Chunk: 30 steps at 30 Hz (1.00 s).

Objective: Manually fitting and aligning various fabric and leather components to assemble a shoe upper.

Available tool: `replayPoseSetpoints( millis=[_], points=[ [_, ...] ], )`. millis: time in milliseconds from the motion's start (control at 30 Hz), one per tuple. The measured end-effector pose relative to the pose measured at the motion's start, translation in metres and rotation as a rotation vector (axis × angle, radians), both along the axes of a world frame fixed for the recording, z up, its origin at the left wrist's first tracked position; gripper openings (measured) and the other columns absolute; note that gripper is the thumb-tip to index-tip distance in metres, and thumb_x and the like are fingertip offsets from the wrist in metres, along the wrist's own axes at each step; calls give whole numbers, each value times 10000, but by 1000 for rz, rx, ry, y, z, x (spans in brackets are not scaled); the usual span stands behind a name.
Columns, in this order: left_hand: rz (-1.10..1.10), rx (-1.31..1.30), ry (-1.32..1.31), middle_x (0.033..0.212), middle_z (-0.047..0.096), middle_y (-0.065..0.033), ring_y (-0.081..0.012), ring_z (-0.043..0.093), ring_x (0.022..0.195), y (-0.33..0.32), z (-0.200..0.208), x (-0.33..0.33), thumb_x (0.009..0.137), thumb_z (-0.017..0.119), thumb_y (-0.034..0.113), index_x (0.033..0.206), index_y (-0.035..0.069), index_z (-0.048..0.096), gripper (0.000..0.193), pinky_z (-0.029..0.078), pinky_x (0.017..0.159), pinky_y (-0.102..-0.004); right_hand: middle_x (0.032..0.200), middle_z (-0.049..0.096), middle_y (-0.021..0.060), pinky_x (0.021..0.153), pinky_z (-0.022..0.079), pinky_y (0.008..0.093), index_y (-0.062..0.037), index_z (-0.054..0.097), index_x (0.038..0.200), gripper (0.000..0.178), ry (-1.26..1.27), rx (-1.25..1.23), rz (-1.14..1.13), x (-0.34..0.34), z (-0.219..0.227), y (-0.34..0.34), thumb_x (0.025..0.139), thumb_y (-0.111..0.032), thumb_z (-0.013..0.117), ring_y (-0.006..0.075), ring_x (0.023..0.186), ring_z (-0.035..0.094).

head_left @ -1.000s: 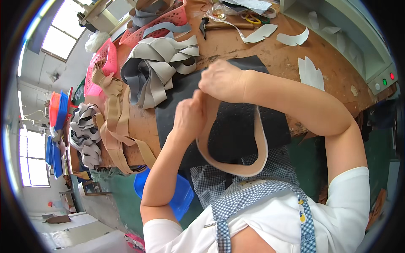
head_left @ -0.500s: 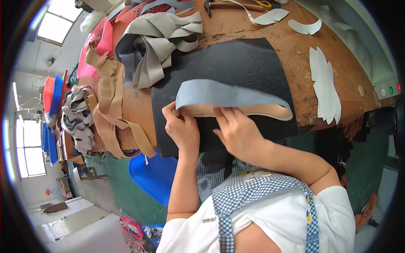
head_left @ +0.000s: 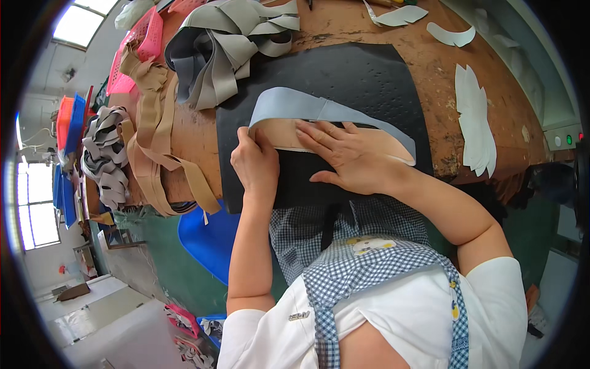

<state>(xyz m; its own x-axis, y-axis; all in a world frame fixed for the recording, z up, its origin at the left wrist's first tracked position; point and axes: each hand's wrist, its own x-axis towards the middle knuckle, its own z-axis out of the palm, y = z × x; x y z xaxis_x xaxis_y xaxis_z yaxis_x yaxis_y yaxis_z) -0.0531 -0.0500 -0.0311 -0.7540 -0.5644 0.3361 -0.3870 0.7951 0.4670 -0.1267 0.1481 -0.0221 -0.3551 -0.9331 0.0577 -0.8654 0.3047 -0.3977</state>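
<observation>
On a black mat (head_left: 362, 74) lies a curved strip piece (head_left: 289, 104), blue-grey on its raised outer band, with a pale tan surface inside and a thin white lower edge. It looks like a shoe part, though its exact kind is unclear. My left hand (head_left: 255, 163) is closed on the strip's left end, thumb inside the bend and fingers partly hidden behind it. Flat on the tan surface rests my right hand (head_left: 356, 154), fingers stretched out and thumb apart toward me. The band's right end tapers beyond the right wrist.
Grey strips (head_left: 221, 55) are heaped at the mat's far left, beside tan strips (head_left: 163, 129) hanging toward the table edge. A pink basket (head_left: 144, 46) stands behind them. White cut pieces (head_left: 474, 123) lie on the right. A blue chair (head_left: 209, 240) is below the table.
My right hand has gone from bent fingers at the strip's near edge to lying flat on its tan surface. The band now leans back, showing more of the inside.
</observation>
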Motion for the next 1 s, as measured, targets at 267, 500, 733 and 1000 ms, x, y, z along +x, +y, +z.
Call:
replayPoseSetpoints(
  millis=[267,500,733,1000],
  points=[
    [-26,-74,-11,639,620,-248,-438,639,623,-3,-1,0,944,543,132,872,-5,494,163,509,571,-493,1614,180,140,1213,141,458,8,264,1512,818,-22,-18,138,21,-2,30,929,-485,558,272,1505,128],
    [-34,-97,18,633,608,-246,-440,639,628,4,-8,7,930,554,135,880,16,490,144,499,576,-504,1566,248,212,1207,171,422,39,241,1499,843,-53,-178,9,1,-4,-41,926,-483,573,313,1478,205],
    [-16,65,24,688,622,-282,-467,631,664,0,1,-3,906,592,132,826,-18,486,201,497,603,-498,1560,267,206,1214,103,458,76,316,1470,890,95,-216,132,11,-25,-33,912,-591,507,313,1493,132],
    [-20,-159,-116,647,631,-220,-397,643,601,-3,3,2,923,567,91,907,0,521,103,515,557,-460,1519,275,282,1178,209,483,72,444,1379,890,139,-21,-236,47,7,56,794,-561,665,414,1429,252]
  ],
)
